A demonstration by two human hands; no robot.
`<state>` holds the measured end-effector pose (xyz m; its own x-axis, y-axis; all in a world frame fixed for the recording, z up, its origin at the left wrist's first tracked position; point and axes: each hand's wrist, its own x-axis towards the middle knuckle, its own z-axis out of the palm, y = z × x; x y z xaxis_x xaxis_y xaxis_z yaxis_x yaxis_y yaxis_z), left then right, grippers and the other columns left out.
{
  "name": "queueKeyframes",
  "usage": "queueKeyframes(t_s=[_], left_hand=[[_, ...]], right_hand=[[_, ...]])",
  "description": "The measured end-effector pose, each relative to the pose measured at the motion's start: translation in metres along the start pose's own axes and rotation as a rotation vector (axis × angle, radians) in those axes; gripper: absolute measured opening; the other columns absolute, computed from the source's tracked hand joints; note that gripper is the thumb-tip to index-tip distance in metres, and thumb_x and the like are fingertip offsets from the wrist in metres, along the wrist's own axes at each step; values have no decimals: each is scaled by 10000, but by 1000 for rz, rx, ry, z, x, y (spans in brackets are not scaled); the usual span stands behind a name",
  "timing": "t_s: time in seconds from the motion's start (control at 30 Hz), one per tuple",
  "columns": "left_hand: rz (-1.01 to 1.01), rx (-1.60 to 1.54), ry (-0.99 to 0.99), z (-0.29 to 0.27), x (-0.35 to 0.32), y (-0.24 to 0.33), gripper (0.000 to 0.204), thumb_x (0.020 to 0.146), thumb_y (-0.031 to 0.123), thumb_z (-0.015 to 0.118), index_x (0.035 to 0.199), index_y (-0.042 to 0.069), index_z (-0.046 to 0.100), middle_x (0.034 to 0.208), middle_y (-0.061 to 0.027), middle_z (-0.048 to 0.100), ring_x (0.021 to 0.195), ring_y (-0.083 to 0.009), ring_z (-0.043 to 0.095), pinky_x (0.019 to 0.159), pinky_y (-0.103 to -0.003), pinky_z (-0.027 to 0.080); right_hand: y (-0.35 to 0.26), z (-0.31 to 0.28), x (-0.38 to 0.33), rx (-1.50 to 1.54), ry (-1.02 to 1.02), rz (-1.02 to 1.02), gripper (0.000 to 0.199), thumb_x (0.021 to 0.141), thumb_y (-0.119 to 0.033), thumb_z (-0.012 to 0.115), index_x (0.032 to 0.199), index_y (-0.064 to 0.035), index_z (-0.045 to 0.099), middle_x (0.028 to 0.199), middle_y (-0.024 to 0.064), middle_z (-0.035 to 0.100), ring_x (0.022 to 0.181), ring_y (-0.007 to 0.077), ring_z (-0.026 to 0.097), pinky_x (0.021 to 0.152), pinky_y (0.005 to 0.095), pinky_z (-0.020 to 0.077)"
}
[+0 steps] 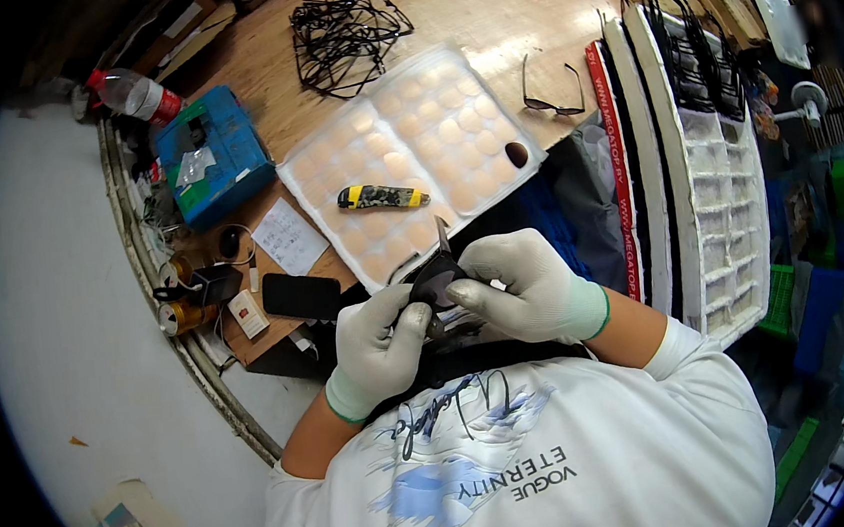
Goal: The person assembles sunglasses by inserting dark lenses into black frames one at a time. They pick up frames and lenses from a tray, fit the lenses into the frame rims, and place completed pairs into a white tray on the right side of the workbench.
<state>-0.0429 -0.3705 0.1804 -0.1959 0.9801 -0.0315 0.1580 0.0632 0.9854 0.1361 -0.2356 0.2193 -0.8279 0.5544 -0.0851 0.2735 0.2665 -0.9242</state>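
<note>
L hand & R hand, both gloved, pinch dark lens w/ curled fingers, close above lap; thin blade sticks up.

Eyewear workshop: lens trays, stacked frames (wooden bench).

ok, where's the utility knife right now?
Head view: the yellow-and-black utility knife lies on the white moulded tray, ahead of both gloved hands, right of the paper note.

Dark lens and blade held at the table edge

A dark, rounded lens sits pinched between both gloved hands, tilted toward the person. A slim grey blade rises upright just above it, near the corner of the white lens tray.
</note>
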Motion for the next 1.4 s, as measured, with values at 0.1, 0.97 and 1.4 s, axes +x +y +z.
queueKeyframes(t_s=[0.1,0.97,1.4], left_hand=[[-18,-115,-89,3,3,-3,184,960,54,551,1009,-52,693,703,-84,710,622,-105,665,584,-259,515],[182,228,-241,110,128,34,265,879,91,719,1130,12,693,705,-147,672,592,-268,686,555,-330,533],[31,1004,-376,199,251,-143,242,841,260,686,1038,120,684,1098,-167,649,1103,-371,612,914,-487,514]], right_hand=[[-4,-8,-7,46,-68,4,196,896,-141,721,790,3,642,682,158,586,602,322,609,563,384,472],[68,-132,-35,16,340,15,325,797,-118,793,1070,-5,656,1068,184,651,944,329,671,820,397,535],[101,-220,-54,-111,19,9,380,884,-95,632,1241,31,600,870,194,649,896,377,643,900,450,497]])
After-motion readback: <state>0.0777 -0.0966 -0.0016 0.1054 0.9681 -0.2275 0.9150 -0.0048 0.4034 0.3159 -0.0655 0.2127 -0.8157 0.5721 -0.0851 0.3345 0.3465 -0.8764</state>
